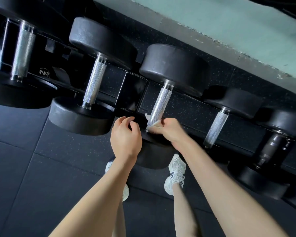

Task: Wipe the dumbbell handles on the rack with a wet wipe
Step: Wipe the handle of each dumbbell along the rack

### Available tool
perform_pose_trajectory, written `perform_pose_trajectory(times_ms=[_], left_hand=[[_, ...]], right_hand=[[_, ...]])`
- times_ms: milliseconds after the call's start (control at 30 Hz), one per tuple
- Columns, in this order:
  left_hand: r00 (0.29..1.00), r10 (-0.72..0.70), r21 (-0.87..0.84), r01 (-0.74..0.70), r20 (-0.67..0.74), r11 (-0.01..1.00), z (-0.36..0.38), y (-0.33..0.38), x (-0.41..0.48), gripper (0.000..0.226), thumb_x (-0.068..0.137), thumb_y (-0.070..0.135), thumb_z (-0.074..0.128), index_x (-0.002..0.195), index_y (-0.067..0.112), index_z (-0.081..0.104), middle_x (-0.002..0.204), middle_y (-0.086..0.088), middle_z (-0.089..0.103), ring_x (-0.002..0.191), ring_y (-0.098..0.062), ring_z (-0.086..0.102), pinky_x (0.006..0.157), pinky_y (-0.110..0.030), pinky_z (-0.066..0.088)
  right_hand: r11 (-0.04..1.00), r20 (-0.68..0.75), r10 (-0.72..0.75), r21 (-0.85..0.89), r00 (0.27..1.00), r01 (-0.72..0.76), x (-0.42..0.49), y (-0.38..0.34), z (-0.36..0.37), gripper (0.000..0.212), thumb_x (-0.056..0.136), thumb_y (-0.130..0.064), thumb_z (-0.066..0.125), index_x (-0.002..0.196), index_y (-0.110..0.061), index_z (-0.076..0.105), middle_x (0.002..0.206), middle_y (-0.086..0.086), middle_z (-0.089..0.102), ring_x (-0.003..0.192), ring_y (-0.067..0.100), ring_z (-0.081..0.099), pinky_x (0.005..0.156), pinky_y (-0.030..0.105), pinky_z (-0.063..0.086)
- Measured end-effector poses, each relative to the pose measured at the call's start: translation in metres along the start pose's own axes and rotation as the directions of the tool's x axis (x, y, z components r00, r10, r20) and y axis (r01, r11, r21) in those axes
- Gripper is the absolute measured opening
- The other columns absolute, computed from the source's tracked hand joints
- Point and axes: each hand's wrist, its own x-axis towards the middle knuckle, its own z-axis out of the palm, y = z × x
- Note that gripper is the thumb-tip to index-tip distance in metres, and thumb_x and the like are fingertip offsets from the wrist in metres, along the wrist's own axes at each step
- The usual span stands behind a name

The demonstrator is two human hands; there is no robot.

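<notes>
Black dumbbells with knurled silver handles lie side by side on a black rack. My right hand is shut on a white wet wipe, wrapped around the near end of the middle dumbbell's handle. My left hand hovers just left of it, over the near black head, fingers curled and holding nothing. To the left is another handle; to the right, another one.
A larger dumbbell handle lies at the far left, and a dark-handled dumbbell at the far right. Dark rubber floor tiles spread below. My white sneakers stand under the rack's edge. A pale green wall runs behind.
</notes>
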Motion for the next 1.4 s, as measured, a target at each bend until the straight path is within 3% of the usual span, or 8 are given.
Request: perform_pose_trajectory(times_ms=[133,300,533,633,733,933,1167,1400], left_hand=[[1.000,-0.003,0.004,0.003,0.006,1.000,0.000,0.000,-0.001,0.036,0.093,0.017,0.038,0.113,0.016,0.068,0.128,0.004,0.056,0.118,-0.013,0.050,0.089,-0.020,0.034],[1.000,-0.004,-0.003,0.004,0.004,1.000,0.000,0.000,-0.001,0.036,0.093,0.018,0.037,0.111,0.015,0.068,0.128,0.003,0.056,0.118,-0.012,0.050,0.088,-0.020,0.034],[1.000,0.011,-0.021,-0.011,-0.008,1.000,0.001,0.000,0.000,0.047,0.085,0.028,0.030,0.109,0.016,0.070,0.126,0.003,0.057,0.117,-0.014,0.052,0.091,-0.028,0.041],[1.000,0.013,-0.025,-0.013,-0.002,1.000,0.000,0.001,-0.001,0.045,0.087,0.027,0.031,0.108,0.016,0.070,0.126,0.003,0.057,0.115,-0.014,0.053,0.092,-0.028,0.042],[1.000,0.001,-0.035,-0.001,0.004,0.999,0.000,0.000,-0.001,0.036,0.092,0.017,0.038,0.108,0.016,0.070,0.124,0.004,0.058,0.113,-0.014,0.053,0.088,-0.025,0.039],[1.000,0.002,-0.028,-0.002,-0.002,1.000,0.000,0.001,-0.001,0.034,0.092,0.016,0.039,0.106,0.015,0.070,0.121,0.003,0.059,0.109,-0.014,0.055,0.083,-0.022,0.035],[1.000,0.021,-0.022,-0.021,-0.021,1.000,0.000,0.002,-0.002,0.044,0.084,0.026,0.033,0.102,0.015,0.071,0.119,0.004,0.060,0.108,-0.014,0.055,0.081,-0.022,0.034],[1.000,0.000,-0.019,-0.001,-0.024,1.000,-0.001,0.003,-0.002,0.033,0.091,0.013,0.040,0.101,0.013,0.071,0.119,0.003,0.060,0.108,-0.014,0.055,0.083,-0.022,0.036]], right_hand=[[0.999,-0.122,0.039,0.009,0.992,-0.038,-0.002,-0.004,0.006,0.025,0.062,-0.009,0.085,0.079,0.002,0.069,0.084,0.016,0.072,0.074,0.018,0.064,0.081,0.035,0.054],[0.959,-0.340,0.024,0.273,0.940,0.074,-0.002,-0.020,0.021,0.016,0.070,-0.003,0.078,0.068,0.001,0.063,0.082,0.012,0.072,0.067,0.009,0.064,0.062,0.019,0.050],[0.914,-0.753,0.023,0.282,0.657,0.291,0.038,-0.078,0.024,0.019,0.065,-0.015,0.077,0.053,-0.012,0.062,0.054,-0.006,0.059,0.053,0.008,0.053,0.061,0.030,0.051],[0.891,-0.675,-0.011,0.328,0.738,0.314,0.028,-0.074,0.016,0.014,0.071,-0.016,0.079,0.065,-0.010,0.068,0.059,-0.010,0.061,0.052,-0.001,0.053,0.058,0.018,0.046],[0.966,-0.440,-0.008,0.229,0.898,0.121,0.011,-0.048,0.003,0.025,0.073,-0.029,0.079,0.080,-0.008,0.069,0.061,-0.009,0.052,0.052,0.002,0.046,0.051,0.012,0.037],[0.985,-0.119,0.038,-0.164,0.992,-0.057,-0.004,-0.004,0.005,0.028,0.074,-0.022,0.078,0.061,-0.009,0.058,0.062,-0.004,0.049,0.059,0.007,0.043,0.052,0.017,0.036],[0.909,-0.300,0.197,-0.300,0.933,-0.288,0.000,-0.017,0.019,0.040,0.069,-0.036,0.081,0.092,-0.007,0.067,0.080,0.001,0.062,0.077,0.017,0.054,0.066,0.024,0.040],[0.960,-0.324,0.161,-0.169,0.932,-0.225,-0.001,-0.020,0.023,0.055,0.058,-0.028,0.089,0.097,-0.001,0.063,0.095,0.006,0.066,0.088,0.023,0.063,0.076,0.030,0.052]])
